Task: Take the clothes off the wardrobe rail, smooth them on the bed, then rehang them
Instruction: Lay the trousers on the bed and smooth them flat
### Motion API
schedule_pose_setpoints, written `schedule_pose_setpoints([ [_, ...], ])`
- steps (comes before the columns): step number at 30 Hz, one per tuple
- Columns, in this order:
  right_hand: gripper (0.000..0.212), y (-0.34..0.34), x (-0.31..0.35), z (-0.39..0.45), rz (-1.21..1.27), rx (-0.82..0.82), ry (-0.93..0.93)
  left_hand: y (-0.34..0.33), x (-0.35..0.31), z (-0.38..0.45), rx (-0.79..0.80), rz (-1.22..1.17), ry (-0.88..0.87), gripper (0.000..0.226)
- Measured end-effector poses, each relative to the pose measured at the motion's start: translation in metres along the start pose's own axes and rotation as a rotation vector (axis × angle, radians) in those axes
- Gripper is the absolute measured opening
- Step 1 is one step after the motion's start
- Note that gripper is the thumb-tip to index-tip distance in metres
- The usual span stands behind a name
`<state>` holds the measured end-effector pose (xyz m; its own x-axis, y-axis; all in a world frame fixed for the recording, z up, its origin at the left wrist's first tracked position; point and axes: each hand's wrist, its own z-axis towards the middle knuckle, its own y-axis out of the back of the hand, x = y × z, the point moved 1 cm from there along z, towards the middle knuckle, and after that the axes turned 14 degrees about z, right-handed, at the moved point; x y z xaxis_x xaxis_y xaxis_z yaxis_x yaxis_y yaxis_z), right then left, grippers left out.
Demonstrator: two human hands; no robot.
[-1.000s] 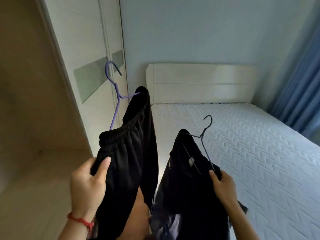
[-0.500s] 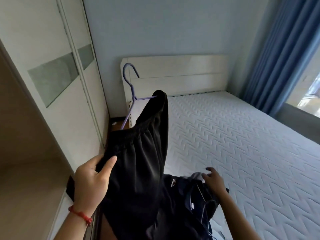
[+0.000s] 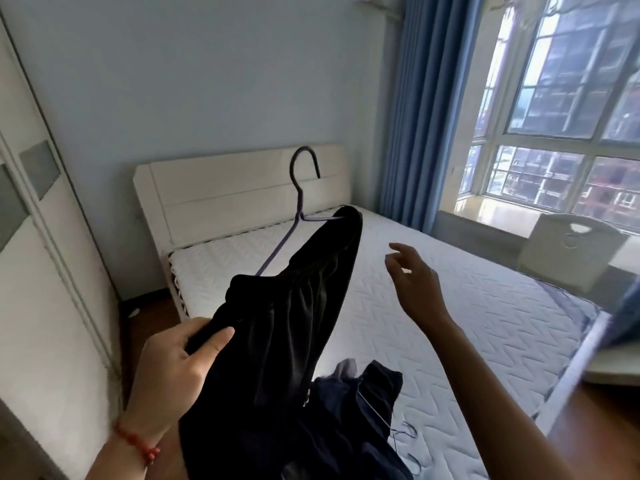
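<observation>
My left hand (image 3: 169, 372) grips the waistband of black trousers (image 3: 287, 323) that hang on a purple wire hanger (image 3: 298, 209), held up over the near corner of the bed (image 3: 467, 323). A second dark garment (image 3: 360, 400) with its thin hanger lies crumpled on the mattress near the front edge, partly hidden behind the trousers. My right hand (image 3: 415, 282) hovers above the mattress, fingers spread, holding nothing.
The white wardrobe door (image 3: 38, 271) stands along the left. A white headboard (image 3: 221, 195) closes the far end of the bed. Blue curtains (image 3: 419, 112) and a large window are at the right, with a white chair (image 3: 571, 251) below.
My right hand has let go of the second garment, which now lies on the bed, and has risen with fingers apart. The view has swung right toward the window.
</observation>
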<state>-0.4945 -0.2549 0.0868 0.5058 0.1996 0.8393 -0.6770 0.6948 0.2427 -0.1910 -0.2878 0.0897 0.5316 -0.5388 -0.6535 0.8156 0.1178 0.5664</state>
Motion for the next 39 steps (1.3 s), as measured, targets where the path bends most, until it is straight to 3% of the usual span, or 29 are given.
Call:
schedule_pose_setpoints([
  [2,0.031,0.016,0.011,0.005,-0.074,-0.054,0.064,-0.004,-0.009,0.010,0.066,0.005,-0.065,0.009],
  [7,0.038,0.092,0.015,0.009,-0.238,-0.217,0.070,-0.018,-0.050,0.021,0.190,-0.085,-0.186,0.027],
  [9,0.042,0.135,0.012,0.004,-0.286,-0.266,0.065,-0.025,-0.069,0.020,0.234,-0.096,-0.236,0.010],
  [13,0.045,0.227,0.007,-0.020,-0.354,-0.317,0.058,-0.045,-0.114,0.009,0.319,-0.126,-0.341,0.031],
  [17,0.040,0.312,0.002,-0.057,-0.351,-0.336,0.022,-0.077,-0.174,-0.008,0.362,-0.206,-0.394,0.013],
  [21,0.032,0.409,-0.019,-0.099,-0.341,-0.342,-0.035,-0.134,-0.240,-0.035,0.377,-0.206,-0.509,0.028],
  [25,0.032,0.508,-0.029,-0.129,-0.418,-0.386,0.012,-0.187,-0.314,-0.063,0.413,-0.239,-0.574,0.027],
  [30,0.037,0.603,-0.030,-0.150,-0.535,-0.478,0.055,-0.241,-0.393,-0.088,0.446,-0.317,-0.656,0.054],
  [35,0.036,0.678,-0.054,-0.162,-0.651,-0.606,0.057,-0.304,-0.454,-0.095,0.505,-0.351,-0.693,0.048],
  [39,0.035,0.719,-0.086,-0.149,-0.717,-0.669,0.041,-0.367,-0.486,-0.083,0.495,-0.322,-0.749,0.031],
])
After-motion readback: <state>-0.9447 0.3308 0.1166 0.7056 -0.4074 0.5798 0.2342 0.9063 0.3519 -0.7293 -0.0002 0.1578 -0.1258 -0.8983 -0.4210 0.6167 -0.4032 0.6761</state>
